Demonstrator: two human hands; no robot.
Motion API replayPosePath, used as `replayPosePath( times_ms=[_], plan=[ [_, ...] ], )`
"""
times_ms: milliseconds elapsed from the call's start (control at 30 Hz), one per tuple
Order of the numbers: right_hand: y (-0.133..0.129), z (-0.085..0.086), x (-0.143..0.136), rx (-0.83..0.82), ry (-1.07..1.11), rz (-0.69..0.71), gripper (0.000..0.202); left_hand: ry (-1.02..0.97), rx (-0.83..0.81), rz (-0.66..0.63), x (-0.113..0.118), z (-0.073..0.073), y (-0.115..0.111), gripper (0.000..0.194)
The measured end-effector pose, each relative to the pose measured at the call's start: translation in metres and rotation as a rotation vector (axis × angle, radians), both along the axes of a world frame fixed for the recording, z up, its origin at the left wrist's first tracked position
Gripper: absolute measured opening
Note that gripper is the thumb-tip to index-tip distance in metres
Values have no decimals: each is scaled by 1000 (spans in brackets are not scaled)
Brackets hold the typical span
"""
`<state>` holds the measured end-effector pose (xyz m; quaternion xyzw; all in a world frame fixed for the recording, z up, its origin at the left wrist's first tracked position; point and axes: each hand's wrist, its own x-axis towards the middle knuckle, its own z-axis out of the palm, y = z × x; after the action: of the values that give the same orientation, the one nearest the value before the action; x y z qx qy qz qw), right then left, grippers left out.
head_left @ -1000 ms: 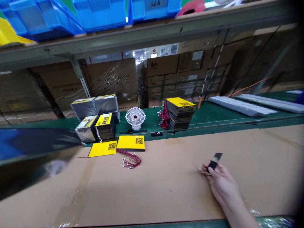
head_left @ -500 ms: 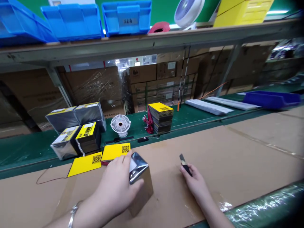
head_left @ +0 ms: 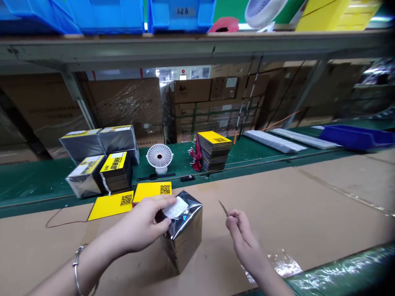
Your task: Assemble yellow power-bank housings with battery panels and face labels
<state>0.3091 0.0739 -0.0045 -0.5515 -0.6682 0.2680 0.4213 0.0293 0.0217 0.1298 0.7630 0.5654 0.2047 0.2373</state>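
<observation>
A dark, glossy film-wrapped block (head_left: pixel 188 242) with a white label (head_left: pixel 176 207) on top stands upright on the cardboard in front of me. My left hand (head_left: pixel 151 220) grips it at the upper left, fingers across the top by the label and thumb along the near edge. To the right of the block, apart from it, my right hand (head_left: pixel 242 232) is closed around a small knife (head_left: pixel 224 208); its thin blade points up and left, and the handle is hidden in my fingers. Two yellow cards with QR codes (head_left: pixel 111 205) lie behind my left hand, one partly covered.
Wrapped packs (head_left: pixel 84 174) with yellow tops stand at the back left. Behind the block are a small white fan (head_left: pixel 159 157) and a stack of yellow-topped cards (head_left: pixel 215 152) with red cords. A blue tray (head_left: pixel 354 137) sits far right; a shelf (head_left: pixel 173 51) spans above.
My left hand has shifted left on the block, uncovering its label and more of the top. The knife has turned edge-on and moved left, nearer the block. The view has tilted down slightly.
</observation>
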Motion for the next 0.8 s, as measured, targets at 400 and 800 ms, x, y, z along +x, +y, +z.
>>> replayPosePath(
  times_ms=[400, 800],
  plan=[
    [-19, 123, -38, 502, -736, 593, 16, 213, 405, -191, 17, -11, 9, 23],
    [-10, 124, -45, 293, -640, 483, 15, -600, 226, 282, 18, -34, 16, 20]
  ],
)
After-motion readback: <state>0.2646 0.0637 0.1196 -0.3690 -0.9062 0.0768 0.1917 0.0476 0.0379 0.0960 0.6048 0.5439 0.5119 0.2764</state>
